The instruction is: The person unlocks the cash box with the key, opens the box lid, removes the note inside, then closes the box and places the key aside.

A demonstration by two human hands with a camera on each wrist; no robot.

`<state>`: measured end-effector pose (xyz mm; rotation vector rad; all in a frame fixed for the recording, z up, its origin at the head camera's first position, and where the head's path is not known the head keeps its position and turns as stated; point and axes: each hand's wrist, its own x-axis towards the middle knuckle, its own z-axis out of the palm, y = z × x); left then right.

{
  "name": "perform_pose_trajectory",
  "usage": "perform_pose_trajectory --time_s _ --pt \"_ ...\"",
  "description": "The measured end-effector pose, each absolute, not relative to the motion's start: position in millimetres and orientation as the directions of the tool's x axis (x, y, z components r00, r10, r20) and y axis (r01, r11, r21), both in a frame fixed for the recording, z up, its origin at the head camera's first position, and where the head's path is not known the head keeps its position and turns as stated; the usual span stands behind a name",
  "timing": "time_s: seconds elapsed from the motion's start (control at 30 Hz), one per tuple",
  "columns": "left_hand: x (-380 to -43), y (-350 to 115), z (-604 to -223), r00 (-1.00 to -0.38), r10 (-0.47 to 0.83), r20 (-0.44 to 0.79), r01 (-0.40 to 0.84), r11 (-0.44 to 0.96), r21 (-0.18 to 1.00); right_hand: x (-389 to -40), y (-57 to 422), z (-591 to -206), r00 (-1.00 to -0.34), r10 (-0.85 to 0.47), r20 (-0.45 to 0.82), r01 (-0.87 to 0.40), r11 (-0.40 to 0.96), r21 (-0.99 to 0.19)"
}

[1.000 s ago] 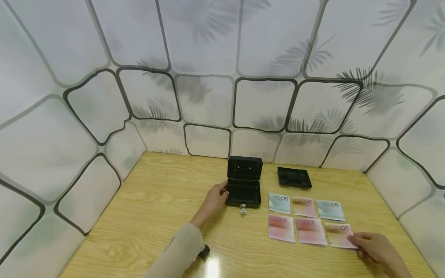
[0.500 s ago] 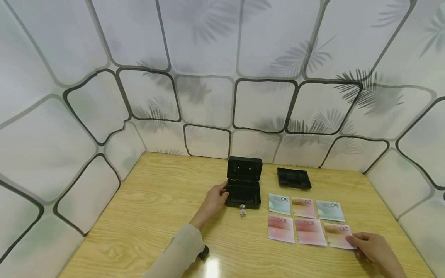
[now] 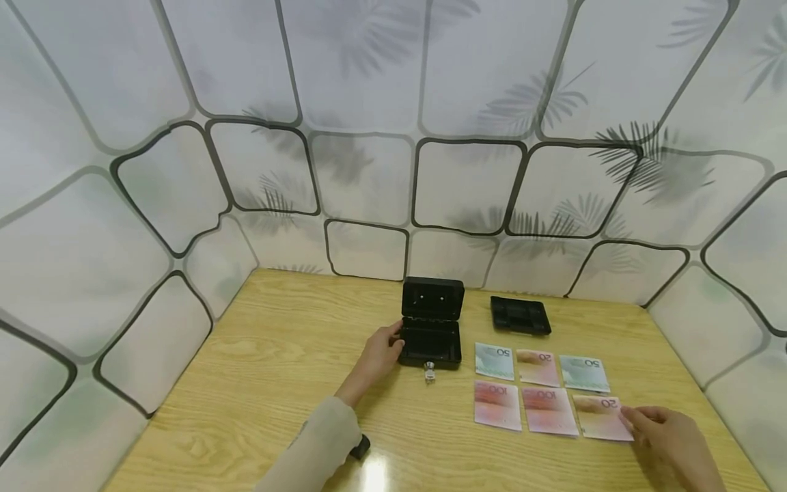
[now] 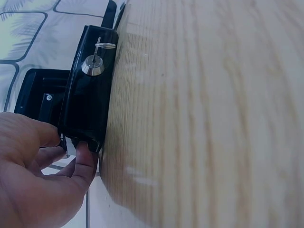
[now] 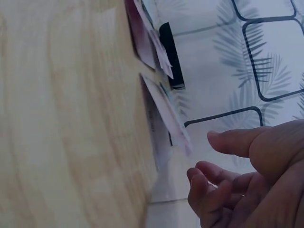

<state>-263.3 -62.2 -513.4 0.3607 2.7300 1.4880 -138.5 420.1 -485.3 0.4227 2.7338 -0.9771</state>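
Note:
A black cash box point(image 3: 430, 343) stands with its lid point(image 3: 433, 298) raised. My left hand point(image 3: 379, 355) holds the box at its left side; in the left wrist view, the fingers point(image 4: 85, 164) curl at the box's lower corner. Keys on a ring point(image 4: 104, 46) hang from the lock on its front. To the right lie folded banknotes in two rows. My right hand point(image 3: 670, 437) is beside the right-hand 20 note point(image 3: 601, 418). In the right wrist view, thumb and fingers are apart, with a gap between them and the note point(image 5: 164, 114).
A black compartment tray point(image 3: 520, 316) lies behind the notes. The back row has two 50 notes with a 20 note point(image 3: 537, 367) between them; two 100 notes point(image 3: 549, 411) lie in front. Patterned fabric walls point(image 3: 369, 184) surround the wooden table point(image 3: 277, 383).
My right hand has let go of the right-hand 20 note and drawn slightly away to the right. The left hand stays on the cash box.

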Motion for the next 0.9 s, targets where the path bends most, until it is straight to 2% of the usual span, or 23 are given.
perform_pose_trajectory --time_s 0.13,0.5,0.9 --pt "-264 -62 -512 -0.975 0.201 0.095 0.189 0.520 0.833 -145 421 -474 -0.949 0.189 -0.252 0.311 0.688 -0.656" --pt "-262 -62 -511 -0.974 0.200 0.106 0.199 0.528 0.826 -177 419 -455 -0.997 0.051 -0.052 0.072 0.545 -0.835" --pt "-261 -62 -510 -0.973 0.206 0.103 0.198 0.520 0.831 -227 425 -443 -0.987 -0.147 0.069 -0.123 0.398 -0.909"
